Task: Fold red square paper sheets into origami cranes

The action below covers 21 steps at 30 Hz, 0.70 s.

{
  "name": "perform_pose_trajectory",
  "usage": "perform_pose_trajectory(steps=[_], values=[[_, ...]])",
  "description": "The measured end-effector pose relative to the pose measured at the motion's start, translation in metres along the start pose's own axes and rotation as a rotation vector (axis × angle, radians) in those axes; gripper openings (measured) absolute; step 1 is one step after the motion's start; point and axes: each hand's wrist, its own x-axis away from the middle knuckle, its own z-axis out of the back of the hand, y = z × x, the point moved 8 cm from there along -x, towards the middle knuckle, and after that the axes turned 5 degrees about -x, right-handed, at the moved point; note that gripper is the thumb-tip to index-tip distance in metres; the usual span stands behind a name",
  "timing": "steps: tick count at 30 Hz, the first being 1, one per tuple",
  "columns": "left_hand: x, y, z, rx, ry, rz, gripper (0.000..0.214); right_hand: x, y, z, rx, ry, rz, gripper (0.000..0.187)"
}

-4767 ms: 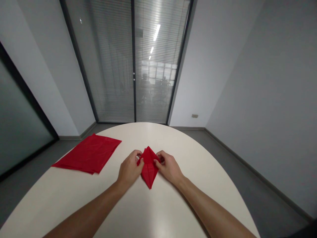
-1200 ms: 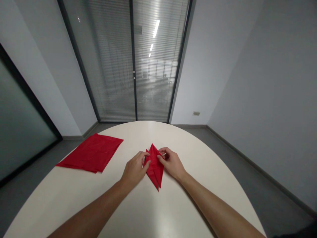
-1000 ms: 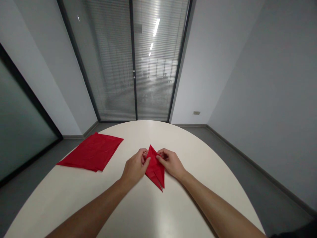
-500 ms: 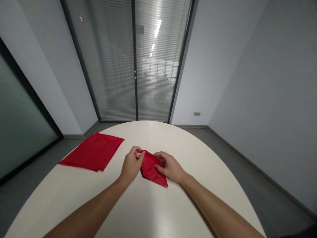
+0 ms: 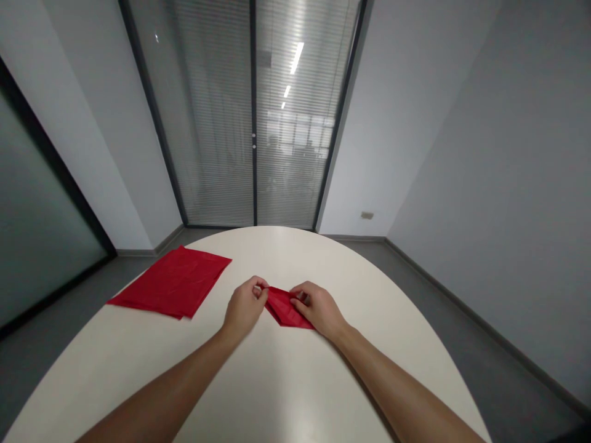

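Observation:
A small folded red cloth (image 5: 285,311) lies flat on the white round table (image 5: 258,381) between my hands. My left hand (image 5: 243,306) pinches its left tip with curled fingers. My right hand (image 5: 317,309) rests on its right part, fingers curled and pressing it down. Part of the cloth is hidden under my right hand.
A stack of flat red cloths (image 5: 173,290) lies at the table's left side. The table's curved far edge is close behind my hands. Beyond it are grey floor, glass doors with blinds (image 5: 252,117) and grey walls.
The folded cloth has turned from pointing towards me to lying sideways and flatter on the table. Both hands have kept hold and shifted a little with it.

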Motion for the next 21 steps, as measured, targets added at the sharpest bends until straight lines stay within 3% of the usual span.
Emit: perform_pose_trajectory(steps=[7, 15, 21], values=[[0.010, 0.030, 0.005, -0.124, 0.038, -0.195, 0.013, 0.000, 0.007, 0.006, 0.074, 0.044, -0.042, 0.013], [0.010, 0.026, -0.005, -0.038, -0.024, -0.223, 0.013, 0.000, 0.000, 0.003, 0.145, 0.014, 0.042, 0.020], [0.013, 0.035, -0.004, -0.034, -0.043, -0.325, 0.020, 0.001, -0.008, 0.008, 0.196, 0.057, 0.108, 0.026]])
